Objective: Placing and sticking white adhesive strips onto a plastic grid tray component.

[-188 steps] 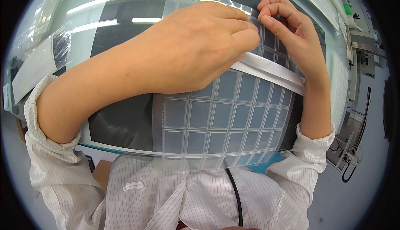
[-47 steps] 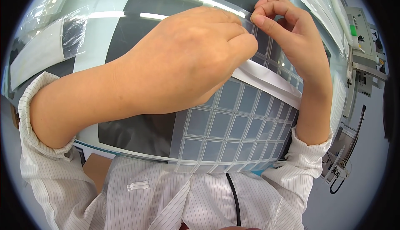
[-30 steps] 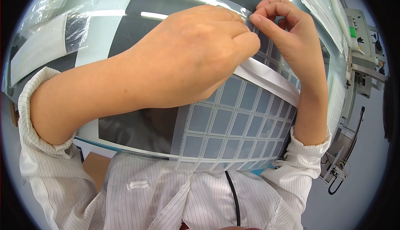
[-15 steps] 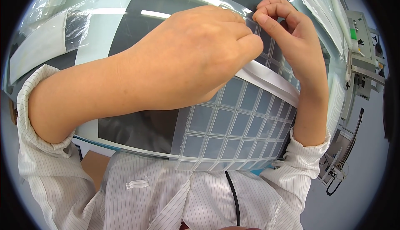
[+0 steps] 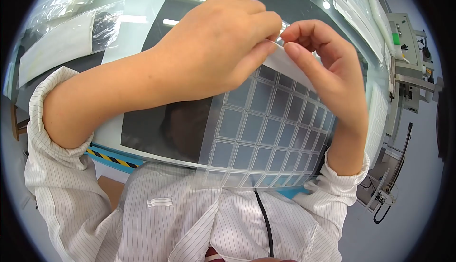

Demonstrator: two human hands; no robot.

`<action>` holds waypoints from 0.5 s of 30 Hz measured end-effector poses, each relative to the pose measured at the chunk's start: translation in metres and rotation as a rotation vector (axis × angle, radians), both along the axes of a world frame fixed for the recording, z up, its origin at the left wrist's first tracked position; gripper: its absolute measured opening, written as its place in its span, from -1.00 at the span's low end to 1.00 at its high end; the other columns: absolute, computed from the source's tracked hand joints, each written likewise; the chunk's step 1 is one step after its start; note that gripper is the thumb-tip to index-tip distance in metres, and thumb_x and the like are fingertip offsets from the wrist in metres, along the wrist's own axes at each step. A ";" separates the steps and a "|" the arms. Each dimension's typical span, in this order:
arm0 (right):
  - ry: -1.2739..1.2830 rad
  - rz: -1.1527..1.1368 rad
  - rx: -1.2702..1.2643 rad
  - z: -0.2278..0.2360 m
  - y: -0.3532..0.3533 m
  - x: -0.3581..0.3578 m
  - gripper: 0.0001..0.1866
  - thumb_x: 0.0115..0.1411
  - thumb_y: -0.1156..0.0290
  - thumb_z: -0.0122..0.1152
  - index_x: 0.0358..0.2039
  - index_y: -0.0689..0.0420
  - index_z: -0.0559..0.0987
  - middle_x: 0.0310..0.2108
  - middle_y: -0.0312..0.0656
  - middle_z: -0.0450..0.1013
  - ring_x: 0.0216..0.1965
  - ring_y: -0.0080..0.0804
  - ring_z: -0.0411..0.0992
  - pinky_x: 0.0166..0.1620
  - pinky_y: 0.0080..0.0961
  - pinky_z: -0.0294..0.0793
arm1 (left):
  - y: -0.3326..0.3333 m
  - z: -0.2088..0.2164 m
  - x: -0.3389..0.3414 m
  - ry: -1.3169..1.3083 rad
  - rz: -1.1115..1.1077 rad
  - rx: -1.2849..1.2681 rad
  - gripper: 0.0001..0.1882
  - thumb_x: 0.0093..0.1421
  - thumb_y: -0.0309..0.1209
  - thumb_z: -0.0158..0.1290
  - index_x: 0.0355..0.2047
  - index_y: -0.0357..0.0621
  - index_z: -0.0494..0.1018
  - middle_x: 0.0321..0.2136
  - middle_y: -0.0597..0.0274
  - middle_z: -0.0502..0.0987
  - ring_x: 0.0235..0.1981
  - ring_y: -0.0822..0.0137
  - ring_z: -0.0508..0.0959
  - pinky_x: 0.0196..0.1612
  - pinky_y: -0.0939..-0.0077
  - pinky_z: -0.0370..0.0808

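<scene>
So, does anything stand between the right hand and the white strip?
Nothing visible does. In this view, the right hand directly overlaps the white strip; I cannot tell whether they touch.

The gridded sheet (image 5: pixel 262 96) looks like translucent plastic, the white strip (image 5: pixel 286 65) smooth paper, the sleeves (image 5: pixel 59 167) cloth.

No txt/nos. being legibly shown; only yellow/blk hazard stripes (image 5: pixel 111 159) being displayed, approx. 8–9 o'clock, on blue edge (image 5: pixel 124 156).
</scene>
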State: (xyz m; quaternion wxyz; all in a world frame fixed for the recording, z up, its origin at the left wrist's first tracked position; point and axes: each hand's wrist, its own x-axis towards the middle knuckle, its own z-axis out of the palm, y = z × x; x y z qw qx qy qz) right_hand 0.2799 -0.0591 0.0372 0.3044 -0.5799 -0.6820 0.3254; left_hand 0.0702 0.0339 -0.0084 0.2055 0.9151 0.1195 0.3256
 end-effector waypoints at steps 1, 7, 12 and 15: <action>-0.001 0.002 0.003 0.001 0.000 -0.001 -0.81 0.35 0.47 0.22 -0.09 0.30 0.58 -0.20 -0.33 0.51 -0.17 -0.66 0.42 -0.07 -0.68 0.39 | 0.000 0.001 -0.003 -0.006 0.010 -0.074 -0.88 0.22 -0.52 0.17 -0.27 -0.25 0.48 -0.33 0.09 0.56 -0.27 0.09 0.55 -0.17 0.30 0.47; 0.097 -0.066 -0.043 -0.005 0.000 -0.015 -0.82 0.34 0.48 0.25 -0.10 0.30 0.57 -0.20 -0.32 0.52 -0.19 -0.64 0.44 -0.08 -0.68 0.40 | 0.005 0.005 -0.016 0.048 0.016 -0.430 -0.85 0.28 -0.43 0.14 -0.27 -0.28 0.47 -0.41 0.15 0.53 -0.36 0.30 0.50 -0.24 0.40 0.45; 0.148 -0.081 0.083 -0.009 0.004 -0.025 -0.89 0.22 0.49 0.33 -0.27 0.24 0.61 -0.39 -0.35 0.54 -0.36 -0.63 0.41 -0.21 -0.64 0.43 | 0.005 0.008 -0.021 0.017 -0.014 -0.375 -0.84 0.28 -0.43 0.14 -0.28 -0.30 0.47 -0.42 0.19 0.52 -0.40 0.37 0.48 -0.25 0.48 0.43; -0.009 -0.062 0.033 0.000 0.002 -0.022 -0.89 0.29 0.55 0.28 -0.20 0.28 0.58 -0.27 -0.31 0.52 -0.23 -0.62 0.43 -0.08 -0.65 0.40 | 0.010 0.012 -0.023 0.053 0.002 -0.580 -0.85 0.27 -0.44 0.13 -0.31 -0.31 0.47 -0.44 0.22 0.52 -0.40 0.44 0.47 -0.27 0.52 0.41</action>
